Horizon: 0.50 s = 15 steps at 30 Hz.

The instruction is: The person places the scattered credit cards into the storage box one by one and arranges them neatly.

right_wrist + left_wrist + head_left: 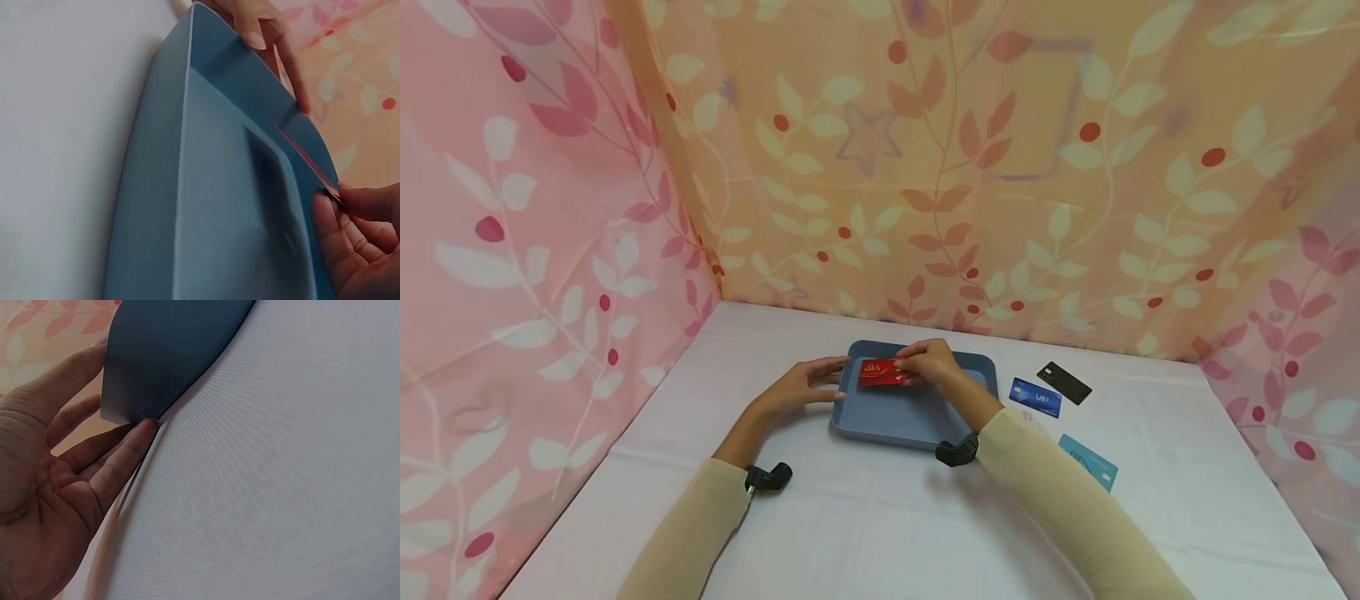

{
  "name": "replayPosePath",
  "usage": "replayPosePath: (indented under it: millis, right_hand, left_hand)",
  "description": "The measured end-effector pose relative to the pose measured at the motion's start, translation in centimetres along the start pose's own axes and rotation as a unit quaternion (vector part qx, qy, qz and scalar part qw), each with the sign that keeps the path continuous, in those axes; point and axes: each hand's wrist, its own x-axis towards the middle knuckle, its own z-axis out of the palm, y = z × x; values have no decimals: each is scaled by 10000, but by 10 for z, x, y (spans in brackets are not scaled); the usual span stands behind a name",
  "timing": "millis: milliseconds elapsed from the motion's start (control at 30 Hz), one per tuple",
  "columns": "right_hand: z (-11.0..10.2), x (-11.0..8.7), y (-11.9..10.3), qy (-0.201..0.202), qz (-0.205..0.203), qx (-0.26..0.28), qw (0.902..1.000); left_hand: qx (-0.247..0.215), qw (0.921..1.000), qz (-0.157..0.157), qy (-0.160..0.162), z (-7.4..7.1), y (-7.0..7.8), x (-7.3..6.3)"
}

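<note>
My right hand [934, 363] pinches a red card [878, 372] with gold "VIP" lettering by its right end. The card hangs over the far left part of a shallow blue-grey tray [891, 429]. Edge-on in the right wrist view, the same card [300, 150] shows between thumb and fingertips, and its dark shadow falls on the tray floor. At the tray's left side, my left hand [793, 388] spreads its fingers against the rim and outer wall. Up close, a fingertip of the left hand [69, 475] touches the low edge of the tray wall [162, 356].
Right of the tray lie a blue VIP card [1035, 397], a black card [1064, 382] and a teal card [1088, 461]. A pale card [1032, 418] shows partly beside the right sleeve. Leaf-patterned cloth [955, 167] hangs behind the white table [865, 533] and along its sides.
</note>
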Motion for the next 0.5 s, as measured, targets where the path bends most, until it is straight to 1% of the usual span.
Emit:
replayPosePath:
  millis: [67, 300, 500]
  right_hand:
    - [3, 3, 1, 13, 32, 101, 9999]
    - [10, 10, 7, 72, 147, 343, 9993]
    - [13, 9, 6, 23, 148, 437, 9989]
  left_hand:
    - [18, 10000, -47, 22, 0, 0, 0]
    - [36, 10000, -37, 10, 0, 1, 0]
    - [-10, 10000, -25, -35, 0, -1, 0]
